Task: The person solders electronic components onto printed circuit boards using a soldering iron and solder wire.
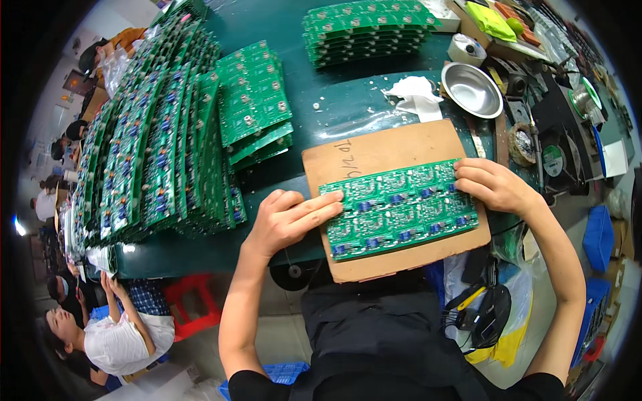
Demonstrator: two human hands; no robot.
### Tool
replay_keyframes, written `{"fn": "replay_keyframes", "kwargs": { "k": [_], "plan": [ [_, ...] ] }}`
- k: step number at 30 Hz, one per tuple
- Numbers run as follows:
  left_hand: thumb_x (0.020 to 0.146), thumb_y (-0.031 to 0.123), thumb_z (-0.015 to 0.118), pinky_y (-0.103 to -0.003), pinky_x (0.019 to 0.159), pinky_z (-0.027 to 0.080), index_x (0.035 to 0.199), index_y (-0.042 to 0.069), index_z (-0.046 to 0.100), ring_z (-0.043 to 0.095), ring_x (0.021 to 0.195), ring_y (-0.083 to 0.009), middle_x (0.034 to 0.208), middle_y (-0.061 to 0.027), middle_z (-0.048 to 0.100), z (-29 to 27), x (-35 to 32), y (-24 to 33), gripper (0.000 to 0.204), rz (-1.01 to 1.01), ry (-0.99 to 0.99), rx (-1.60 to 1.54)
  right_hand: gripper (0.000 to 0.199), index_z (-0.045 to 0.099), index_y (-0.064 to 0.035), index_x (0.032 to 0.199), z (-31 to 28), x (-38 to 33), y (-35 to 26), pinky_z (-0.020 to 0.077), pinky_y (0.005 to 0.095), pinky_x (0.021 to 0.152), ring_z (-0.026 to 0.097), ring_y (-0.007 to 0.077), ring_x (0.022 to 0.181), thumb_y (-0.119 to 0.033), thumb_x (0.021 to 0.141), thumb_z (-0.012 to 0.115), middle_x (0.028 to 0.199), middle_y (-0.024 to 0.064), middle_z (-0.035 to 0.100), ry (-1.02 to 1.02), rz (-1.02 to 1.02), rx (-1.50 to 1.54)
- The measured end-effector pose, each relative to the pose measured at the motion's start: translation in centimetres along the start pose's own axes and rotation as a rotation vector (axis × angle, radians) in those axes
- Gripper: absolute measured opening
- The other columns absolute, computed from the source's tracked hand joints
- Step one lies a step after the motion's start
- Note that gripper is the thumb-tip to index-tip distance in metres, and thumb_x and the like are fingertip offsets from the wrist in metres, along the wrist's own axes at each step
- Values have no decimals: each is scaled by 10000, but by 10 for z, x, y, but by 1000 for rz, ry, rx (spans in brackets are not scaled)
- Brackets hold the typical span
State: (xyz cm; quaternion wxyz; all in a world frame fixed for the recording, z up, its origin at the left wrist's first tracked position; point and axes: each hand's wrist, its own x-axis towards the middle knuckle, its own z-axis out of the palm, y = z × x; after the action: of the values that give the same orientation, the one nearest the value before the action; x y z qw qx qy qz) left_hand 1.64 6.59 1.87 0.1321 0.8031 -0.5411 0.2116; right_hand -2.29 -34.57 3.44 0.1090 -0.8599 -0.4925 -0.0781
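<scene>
A green circuit board panel (401,208) with rows of blue parts lies on a brown cardboard sheet (394,146) at the table's near edge. On its left edge, near the upper corner, rest two straight fingers of my left hand (284,219); the other fingers are curled in. My right hand (498,187) grips the upper right corner with bent fingers. Both thumbs are hard to make out. The panel sits slightly tilted across the cardboard, which sticks out on its far and near sides.
Many populated panels (144,147) stand in rows at left, beside a smaller stack (254,93). Another stack (368,30) lies at the far side. A metal bowl (472,90), white tissue (416,97) and solder spool (585,99) are at right. A seated person (120,334) is at lower left.
</scene>
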Motion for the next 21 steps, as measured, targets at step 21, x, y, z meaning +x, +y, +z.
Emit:
{"fn": "replay_keyframes", "kwargs": {
  "k": [21],
  "plan": [
    [646, 16, 663, -351, 681, 455, 835, 59, 629, 581, 777, -264, 865, -89, 574, -7, -35, 11, 197, -511, 29, -368, 450, 305, 101, 1381, 40, -115, -29, 446, 398, 1044, 447, 316, 1289, 18, 958, 436, 1416, 236, 405, 1865, 255, 2236]
  ]
}}
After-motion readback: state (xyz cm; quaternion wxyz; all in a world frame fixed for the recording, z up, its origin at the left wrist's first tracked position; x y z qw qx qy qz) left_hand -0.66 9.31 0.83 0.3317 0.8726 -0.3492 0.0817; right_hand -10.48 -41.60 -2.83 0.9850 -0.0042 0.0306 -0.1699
